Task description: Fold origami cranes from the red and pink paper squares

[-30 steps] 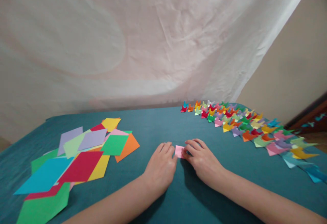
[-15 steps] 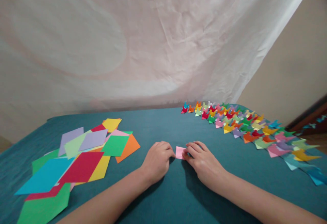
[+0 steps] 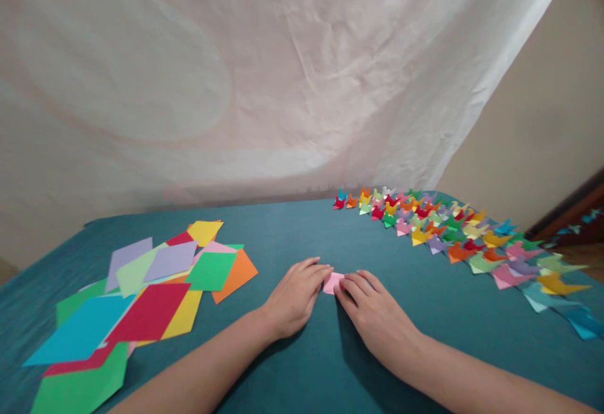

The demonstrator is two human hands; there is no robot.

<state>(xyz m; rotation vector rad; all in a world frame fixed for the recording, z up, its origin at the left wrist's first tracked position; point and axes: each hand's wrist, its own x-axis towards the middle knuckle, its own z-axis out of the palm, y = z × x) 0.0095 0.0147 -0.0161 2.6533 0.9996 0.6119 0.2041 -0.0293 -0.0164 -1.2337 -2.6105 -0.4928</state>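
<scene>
A small folded square of pink paper (image 3: pixel 333 283) lies between my hands near the middle of the cloth-covered table. My left hand (image 3: pixel 296 294) is at its left side, fingers together and fingertips at the paper's upper left edge. From the right, my right hand (image 3: pixel 372 301) grips the paper's right edge, its thumb and fingers closed on it. My fingers cover part of both side edges.
Loose sheets of coloured paper (image 3: pixel 151 310) overlap on the left of the teal tablecloth (image 3: pixel 283 231). Rows of small folded paper birds (image 3: pixel 438 231) stand along the right side. A pale curtain (image 3: pixel 264 87) hangs behind the table.
My left fingers have stretched out and moved up and right onto the paper's edge. The pink paper has turned slightly. My right hand stays at its right side.
</scene>
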